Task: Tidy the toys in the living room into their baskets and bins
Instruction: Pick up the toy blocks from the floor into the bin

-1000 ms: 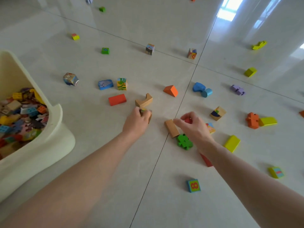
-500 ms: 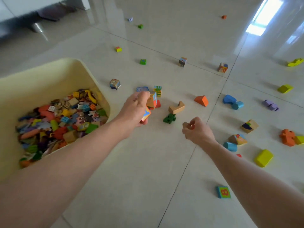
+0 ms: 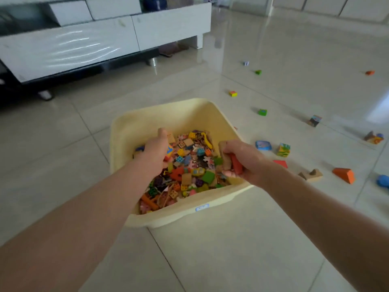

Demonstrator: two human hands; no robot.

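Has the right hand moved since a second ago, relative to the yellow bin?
Yes. The right hand was out over the floor blocks, well right of the yellow bin; now it is over the bin's right rim, gripping a red block and a wooden block.

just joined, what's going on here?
A person is clearing toy blocks off a tiled floor into a cream bin that is already full of mixed pieces. Both hands are over the bin: the right hand grips a red block and a tan wooden block, and the left hand holds a colourful block. Nothing has been let go yet. More blocks lie scattered on the floor to the right, including an orange wedge.
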